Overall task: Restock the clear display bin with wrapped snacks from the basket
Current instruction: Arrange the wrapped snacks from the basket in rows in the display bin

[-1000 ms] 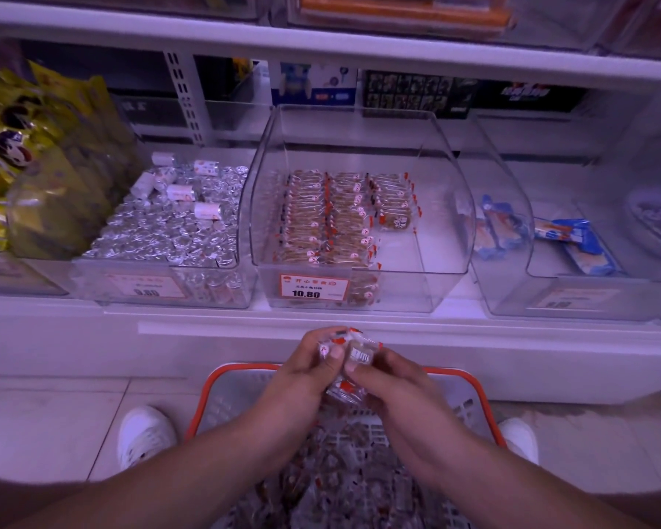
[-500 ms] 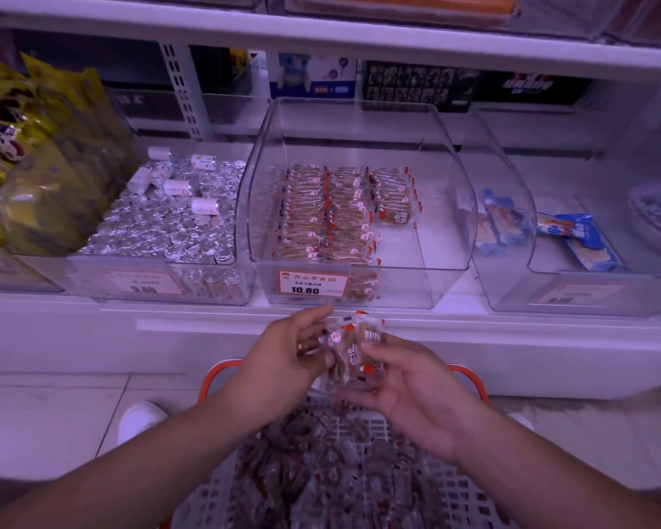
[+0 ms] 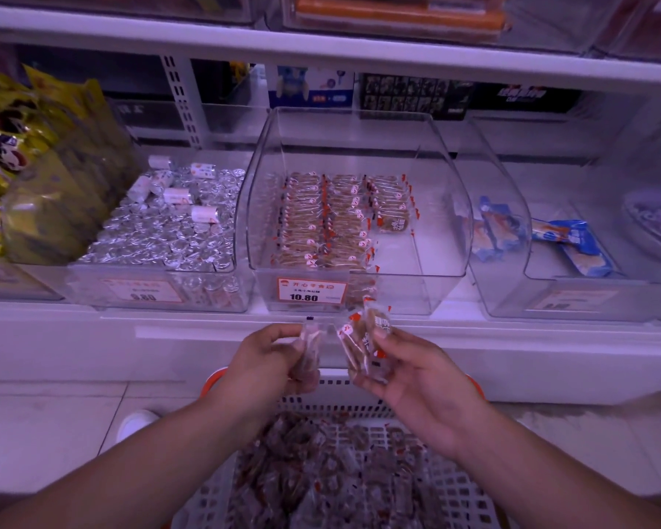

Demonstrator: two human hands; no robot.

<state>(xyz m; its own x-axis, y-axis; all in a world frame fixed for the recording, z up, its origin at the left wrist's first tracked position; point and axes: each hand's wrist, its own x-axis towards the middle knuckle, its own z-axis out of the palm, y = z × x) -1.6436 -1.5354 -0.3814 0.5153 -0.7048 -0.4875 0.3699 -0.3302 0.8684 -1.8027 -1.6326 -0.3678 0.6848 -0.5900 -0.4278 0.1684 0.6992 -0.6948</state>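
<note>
**Handful split between two hands, ready for the bin**

Straight ahead of our hands and above them sits the tall clear plastic display bin (image 3: 359, 208) with the orange price label. Its left and middle rows of wrapped snacks run to the front, while the right row stops short and leaves bare floor on the side nearer our right hand.

Below our wrists is the white slotted plastic basket with an orange rim (image 3: 462, 486), heaped with more of the same clear-wrapped brown snacks (image 3: 321, 475).

Half a second ago both hands worked one shared bundle. Now they are apart, each with its own share. Our right hand (image 3: 416, 379) has thumb and fingers curled round a small upright stack of wrapped snacks with red-and-white marks (image 3: 363, 345). Our left hand (image 3: 271, 360) pinches a smaller, blurred packet or two (image 3: 310, 353); we cannot tell the exact count.

We judge the sorting done and the placing next: the held snacks are just short of the bin's front lip, and the short right row looks like the gap to fill.
</note>
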